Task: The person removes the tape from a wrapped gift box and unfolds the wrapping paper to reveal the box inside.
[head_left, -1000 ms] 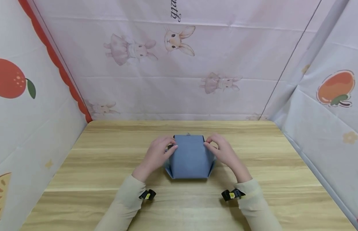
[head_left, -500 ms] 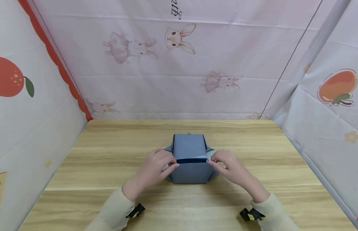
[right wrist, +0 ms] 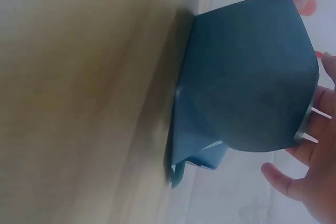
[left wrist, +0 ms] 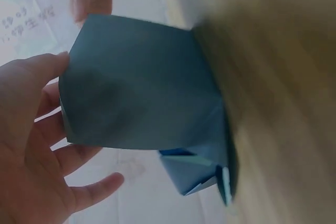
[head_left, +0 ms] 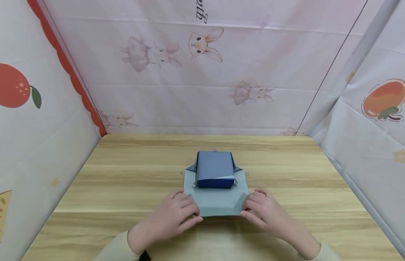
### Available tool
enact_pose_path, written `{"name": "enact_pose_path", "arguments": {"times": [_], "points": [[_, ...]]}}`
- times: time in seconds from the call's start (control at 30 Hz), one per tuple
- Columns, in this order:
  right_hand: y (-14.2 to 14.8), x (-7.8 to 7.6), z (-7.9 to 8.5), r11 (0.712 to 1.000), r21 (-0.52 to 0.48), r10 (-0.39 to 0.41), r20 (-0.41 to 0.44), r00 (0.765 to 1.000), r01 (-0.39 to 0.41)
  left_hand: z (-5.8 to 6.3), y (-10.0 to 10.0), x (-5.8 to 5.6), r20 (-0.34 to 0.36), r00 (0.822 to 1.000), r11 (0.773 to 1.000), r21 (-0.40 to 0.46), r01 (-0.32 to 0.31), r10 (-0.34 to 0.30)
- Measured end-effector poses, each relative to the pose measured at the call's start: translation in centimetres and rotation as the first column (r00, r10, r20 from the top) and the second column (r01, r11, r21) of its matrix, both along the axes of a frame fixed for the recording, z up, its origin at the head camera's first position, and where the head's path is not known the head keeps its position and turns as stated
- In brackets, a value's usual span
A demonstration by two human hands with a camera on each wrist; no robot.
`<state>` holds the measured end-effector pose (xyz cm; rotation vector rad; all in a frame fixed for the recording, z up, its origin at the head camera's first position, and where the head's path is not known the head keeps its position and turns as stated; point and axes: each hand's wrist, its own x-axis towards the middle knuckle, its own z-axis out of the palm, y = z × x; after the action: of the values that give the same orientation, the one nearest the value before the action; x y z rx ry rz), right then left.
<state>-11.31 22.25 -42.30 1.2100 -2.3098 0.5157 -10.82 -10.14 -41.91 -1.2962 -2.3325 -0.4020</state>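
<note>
A small block-shaped box [head_left: 215, 166] sits mid-table in the head view, with blue paper over its top and a dark blue front side. From its base a paper flap [head_left: 218, 203] spreads toward me, its pale blue-green inner side facing up. My left hand [head_left: 174, 215] pinches the flap's left front corner between thumb and fingers. At the right front corner, my right hand [head_left: 271, 215] pinches it likewise. Both wrist views show the flap's outer side [left wrist: 136, 82] raised off the table, and folded paper corners [right wrist: 202, 153] beside it. The box is hidden behind the paper there.
The wooden table [head_left: 107, 188] reaches to a printed cloth backdrop [head_left: 176, 101] behind. Cloth walls with fruit pictures stand on the left [head_left: 42, 145] and right [head_left: 362, 137]. Small folded paper points [head_left: 191, 168] stick out at the box's sides.
Both hands have drawn the front flap off the box top and down toward me. The box's dark blue front and the paper's pale inner side have come into view.
</note>
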Motion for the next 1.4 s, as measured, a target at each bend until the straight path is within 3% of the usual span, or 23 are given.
{"name": "enact_pose_path", "arguments": {"times": [0.07, 0.13, 0.23, 0.33, 0.5, 0.57, 0.67, 0.73, 1.0, 1.17, 1.23, 1.4], "points": [[0.2, 0.7, -0.3, 0.999, 0.030, -0.020, -0.009, 1.000, 0.020, -0.4, -0.3, 0.7, 0.081, 0.997, 0.999, -0.053, 0.012, -0.008], [0.4, 1.4, -0.7, 0.997, 0.070, -0.033, 0.016, 0.999, 0.032, -0.7, -0.5, 1.3, 0.205, 0.979, 0.992, -0.127, 0.024, 0.003], [0.5, 2.2, -1.3, 0.984, 0.169, -0.076, 0.116, 0.990, 0.056, -1.2, -0.6, 1.9, 0.378, 0.924, 0.969, -0.243, 0.044, 0.053], [0.4, 2.7, -1.7, 0.949, 0.305, -0.161, 0.258, 0.952, 0.078, -1.6, -0.6, 2.1, 0.458, 0.880, 0.938, -0.342, 0.047, 0.123], [-0.1, 2.7, -2.1, 0.884, 0.464, -0.287, 0.436, 0.853, 0.060, -2.1, 0.0, 1.9, 0.487, 0.840, 0.885, -0.465, 0.015, 0.241], [-0.3, 2.4, -2.3, 0.871, 0.489, -0.309, 0.465, 0.830, 0.051, -2.2, 0.4, 1.7, 0.497, 0.822, 0.869, -0.494, 0.007, 0.276], [-0.8, 1.9, -2.6, 0.859, 0.511, -0.320, 0.471, 0.822, 0.041, -2.2, 1.2, 1.1, 0.511, 0.801, 0.850, -0.527, 0.005, 0.312], [-1.4, 1.5, -2.6, 0.849, 0.527, -0.324, 0.473, 0.819, 0.031, -2.2, 1.8, 0.8, 0.510, 0.799, 0.842, -0.540, 0.008, 0.320], [-4.1, 0.6, -2.0, 0.816, 0.576, -0.365, 0.459, 0.810, 0.041, -2.1, 4.1, -0.1, 0.453, 0.836, 0.818, -0.575, 0.011, 0.308], [-3.9, 0.4, -2.0, 0.792, 0.606, -0.405, 0.425, 0.810, 0.078, -1.9, 4.1, -0.2, 0.478, 0.805, 0.819, -0.574, -0.016, 0.351], [-3.3, 0.4, -2.2, 0.795, 0.599, -0.414, 0.412, 0.811, 0.102, -2.1, 3.5, -0.3, 0.491, 0.787, 0.822, -0.568, -0.036, 0.373], [-1.1, 0.2, -2.6, 0.809, 0.571, -0.440, 0.433, 0.787, 0.139, -2.2, 1.1, -0.6, 0.522, 0.753, 0.842, -0.534, -0.078, 0.401]]}}
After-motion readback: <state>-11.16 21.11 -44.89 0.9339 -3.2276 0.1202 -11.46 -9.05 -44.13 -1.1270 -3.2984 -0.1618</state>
